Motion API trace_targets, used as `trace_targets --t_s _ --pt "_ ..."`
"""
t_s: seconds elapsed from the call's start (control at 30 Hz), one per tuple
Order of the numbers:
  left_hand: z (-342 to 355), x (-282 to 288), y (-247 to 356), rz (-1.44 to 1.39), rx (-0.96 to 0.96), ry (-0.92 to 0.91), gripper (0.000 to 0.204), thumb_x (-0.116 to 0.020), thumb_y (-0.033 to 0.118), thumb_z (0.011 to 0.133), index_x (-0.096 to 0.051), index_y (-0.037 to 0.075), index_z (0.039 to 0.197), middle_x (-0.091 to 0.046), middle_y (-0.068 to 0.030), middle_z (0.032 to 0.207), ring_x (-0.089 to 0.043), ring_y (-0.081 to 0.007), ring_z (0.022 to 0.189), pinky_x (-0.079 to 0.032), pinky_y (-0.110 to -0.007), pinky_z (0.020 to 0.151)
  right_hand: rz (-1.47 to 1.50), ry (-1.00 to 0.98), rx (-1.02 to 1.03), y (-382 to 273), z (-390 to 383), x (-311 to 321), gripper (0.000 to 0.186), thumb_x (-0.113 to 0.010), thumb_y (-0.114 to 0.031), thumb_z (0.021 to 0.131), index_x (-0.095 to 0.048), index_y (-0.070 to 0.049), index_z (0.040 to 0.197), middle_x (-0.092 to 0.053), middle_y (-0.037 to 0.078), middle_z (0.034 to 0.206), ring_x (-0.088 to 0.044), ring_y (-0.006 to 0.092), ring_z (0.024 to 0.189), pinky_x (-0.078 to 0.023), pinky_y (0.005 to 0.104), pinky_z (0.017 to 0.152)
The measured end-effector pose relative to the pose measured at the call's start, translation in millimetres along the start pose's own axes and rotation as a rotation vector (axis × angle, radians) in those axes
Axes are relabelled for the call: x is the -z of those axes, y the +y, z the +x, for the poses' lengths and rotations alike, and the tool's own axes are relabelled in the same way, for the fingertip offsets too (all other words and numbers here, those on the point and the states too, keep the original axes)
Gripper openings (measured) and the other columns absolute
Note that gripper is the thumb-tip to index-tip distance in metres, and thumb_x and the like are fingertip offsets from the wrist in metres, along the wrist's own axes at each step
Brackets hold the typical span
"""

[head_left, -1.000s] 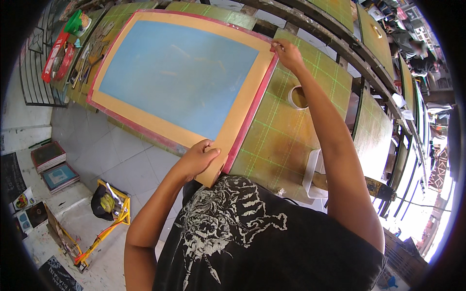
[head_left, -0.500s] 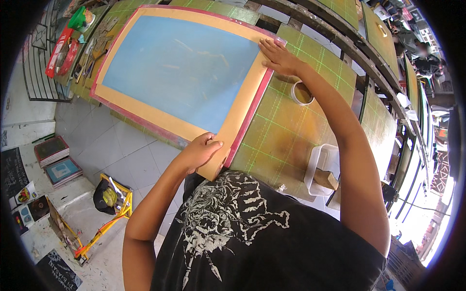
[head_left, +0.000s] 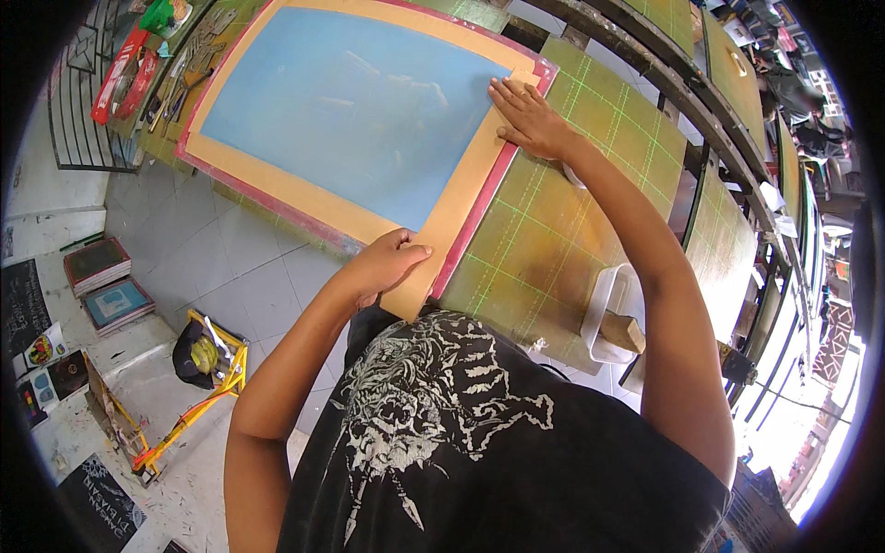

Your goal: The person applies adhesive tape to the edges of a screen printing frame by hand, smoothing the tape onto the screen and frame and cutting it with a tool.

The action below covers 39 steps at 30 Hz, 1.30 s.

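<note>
Tape point(head_left: 464, 192): a brown strip along the right side of the screen point(head_left: 341, 111), its near end jutting past the near right corner.
Left hand point(head_left: 380, 265): grasping that near end, thumb on top, probably to keep the strip straight and taut; the curled fingers are partly hidden.
Right hand point(head_left: 531, 118): released, laid flat across the strip near the far right corner, seemingly to press it down.
Screen: blue, bordered brown and red; it lies flat on the green counter point(head_left: 516, 249), which likely gives the pressing palm firm backing.
Tub point(head_left: 599, 300): white, right of the person's body, with a wooden block point(head_left: 623, 332) leaning inside, apparently kept clear of the screen.
Tools point(head_left: 189, 78): left of the screen, near a red tray point(head_left: 127, 78), seemingly set aside.
Floor point(head_left: 226, 226): grey tiles below the screen's left side.
</note>
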State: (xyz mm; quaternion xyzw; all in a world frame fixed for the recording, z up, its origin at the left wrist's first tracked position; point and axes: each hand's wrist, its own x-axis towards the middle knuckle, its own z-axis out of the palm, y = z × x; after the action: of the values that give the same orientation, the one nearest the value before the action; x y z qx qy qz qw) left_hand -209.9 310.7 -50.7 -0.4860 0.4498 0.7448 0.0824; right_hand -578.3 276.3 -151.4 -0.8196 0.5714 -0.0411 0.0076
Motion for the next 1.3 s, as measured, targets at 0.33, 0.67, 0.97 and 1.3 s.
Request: trace_targets --t_s 0.33,0.67,0.97,1.3 --pt "-29.8 -1.6 -11.8 0.077 -0.121 0.050 0.055 -0.063 0.024 0.094 -0.039 0.003 0.139 -0.057 -0.0125 0.104 -0.057 -0.0177 0.095 -0.046 -0.031 0.084 -0.034 -0.023 0.001 3.0 4.6 -3.5 0.075 -0.030 -0.056 0.102 -0.019 -0.004 0.155 -0.018 0.016 0.161 -0.015 0.0332 0.149 -0.013 0.0514 0.121" --pt "-34.6 7.1 -34.2 0.080 -0.142 0.058 0.043 -0.061 0.026 0.096 -0.051 -0.001 0.128 -0.062 -0.0130 0.112 -0.059 -0.0159 0.098 -0.048 -0.030 0.084 -0.053 -0.036 -0.015 5.1 3.1 -6.5 0.075 -0.027 -0.058 0.101 -0.017 -0.006 0.155 -0.015 0.014 0.163 -0.013 0.0329 0.150 -0.012 0.0512 0.121" --pt "-7.0 9.9 -60.0 0.129 -0.162 0.065 0.039 -0.062 0.029 0.096 -0.056 -0.004 0.115 -0.066 -0.0118 0.102 -0.062 -0.0154 0.095 -0.049 -0.030 0.080 -0.096 -0.064 -0.029 0.0 2.5 2.8 0.072 -0.026 -0.055 0.103 -0.012 -0.010 0.157 -0.010 0.010 0.164 -0.009 0.0303 0.151 -0.008 0.0474 0.122" --pt "-13.4 6.4 -48.5 -0.013 -0.120 0.070 0.038 -0.062 0.027 0.096 -0.055 -0.007 0.112 -0.069 -0.0168 0.097 -0.068 -0.0198 0.082 -0.053 -0.033 0.073 0.119 0.036 -0.033 -42.0 -4.6 6.9 0.074 -0.024 -0.055 0.103 -0.016 -0.004 0.155 -0.016 0.016 0.162 -0.013 0.0325 0.150 -0.012 0.0517 0.121"
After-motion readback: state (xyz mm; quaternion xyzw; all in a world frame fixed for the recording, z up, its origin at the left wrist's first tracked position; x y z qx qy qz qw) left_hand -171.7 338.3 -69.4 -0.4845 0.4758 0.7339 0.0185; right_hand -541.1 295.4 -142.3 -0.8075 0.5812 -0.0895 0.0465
